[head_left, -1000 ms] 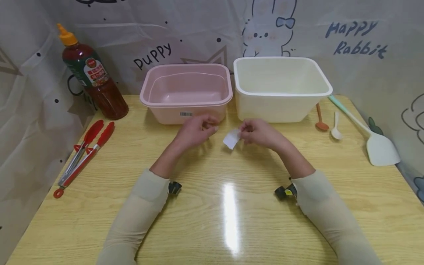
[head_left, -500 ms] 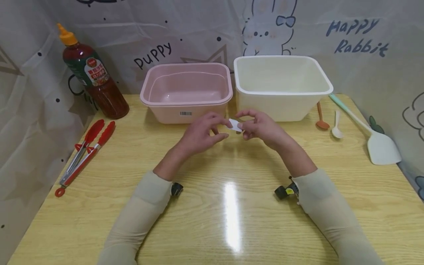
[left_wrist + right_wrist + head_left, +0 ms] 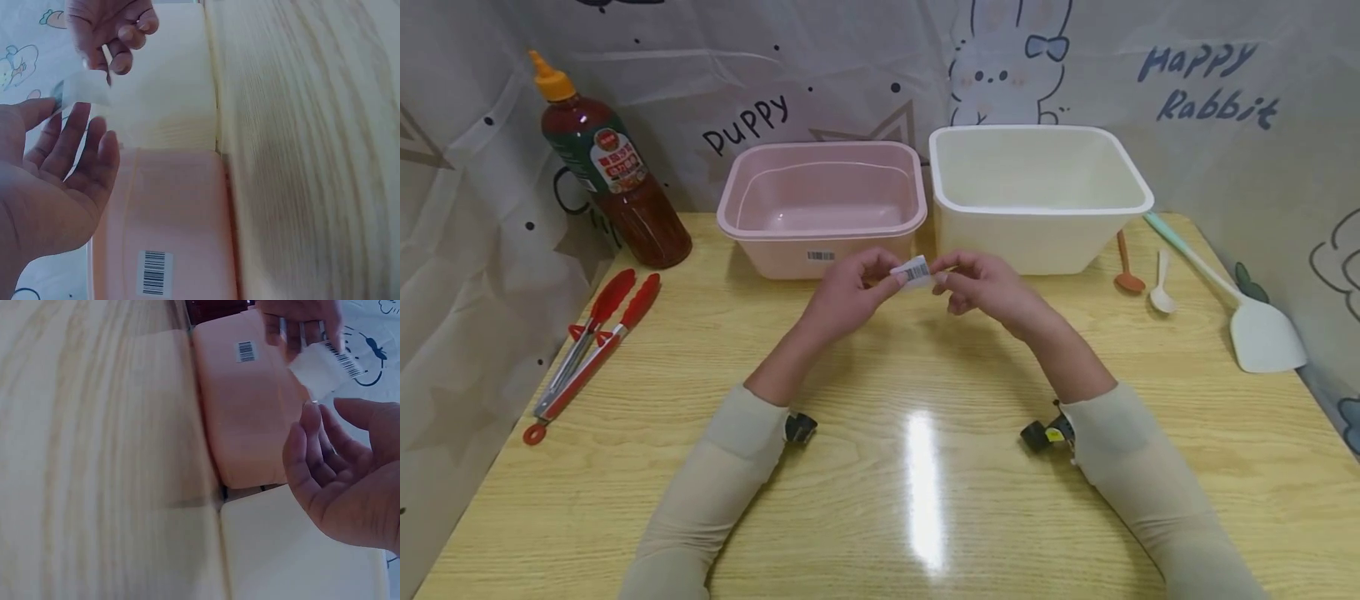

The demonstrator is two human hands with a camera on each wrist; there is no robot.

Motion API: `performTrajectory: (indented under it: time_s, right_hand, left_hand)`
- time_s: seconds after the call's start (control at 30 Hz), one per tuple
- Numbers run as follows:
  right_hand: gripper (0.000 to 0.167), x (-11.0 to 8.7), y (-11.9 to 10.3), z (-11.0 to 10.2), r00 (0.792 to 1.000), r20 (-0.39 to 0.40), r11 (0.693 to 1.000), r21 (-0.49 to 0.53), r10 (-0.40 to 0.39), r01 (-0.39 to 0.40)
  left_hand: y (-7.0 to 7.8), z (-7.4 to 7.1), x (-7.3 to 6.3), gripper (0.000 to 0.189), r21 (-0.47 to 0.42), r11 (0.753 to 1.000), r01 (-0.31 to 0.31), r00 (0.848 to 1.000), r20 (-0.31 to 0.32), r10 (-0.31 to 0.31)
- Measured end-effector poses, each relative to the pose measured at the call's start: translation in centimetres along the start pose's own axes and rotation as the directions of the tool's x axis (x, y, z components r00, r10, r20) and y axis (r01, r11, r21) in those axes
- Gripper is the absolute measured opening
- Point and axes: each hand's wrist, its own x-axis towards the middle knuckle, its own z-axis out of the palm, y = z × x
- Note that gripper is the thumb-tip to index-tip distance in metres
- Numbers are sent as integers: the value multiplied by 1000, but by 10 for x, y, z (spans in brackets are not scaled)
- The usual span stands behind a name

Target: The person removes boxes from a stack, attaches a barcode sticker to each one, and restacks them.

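A small white paper label point(image 3: 914, 272) with a printed barcode is up between both hands, in front of the two bins. My left hand point(image 3: 853, 298) pinches its left end between thumb and fingers, and the barcode faces up. The fingertips of my right hand point(image 3: 981, 287) are right at the opposite edge; I cannot tell if they grip it. In the right wrist view the thumb point(image 3: 353, 412) of that hand shows a little apart from its fingers, close under the label's corner point(image 3: 322, 372). The left wrist view shows the label's blank side point(image 3: 85, 89).
Behind the hands stand a pink bin point(image 3: 823, 250) with its own barcode sticker and a cream bin point(image 3: 1011, 242). At left are a sauce bottle point(image 3: 617, 183) and red-handled tongs point(image 3: 587, 350). An orange spoon point(image 3: 1128, 283), a white spoon point(image 3: 1162, 300) and a spatula point(image 3: 1266, 333) lie at right.
The label, first in the right hand alone, has moved up and left to between the hands and turned its barcode upward. The left hand has taken hold of its left end.
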Motion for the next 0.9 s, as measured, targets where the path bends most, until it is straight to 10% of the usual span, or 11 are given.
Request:
performTrajectory:
  time_s: [0.3, 0.9]
  right_hand:
    - [25, -7, -12, 9, 984, -128, 992, -47, -125, 120]
    - [26, -7, -12, 4, 984, -175, 997, 51, -46, 56]
  left_hand:
    - [2, -2, 3, 22, -165, 978, 130, 991, 44, -124]
    - [1, 11, 2, 28, -198, 961, 194, 981, 54, -187]
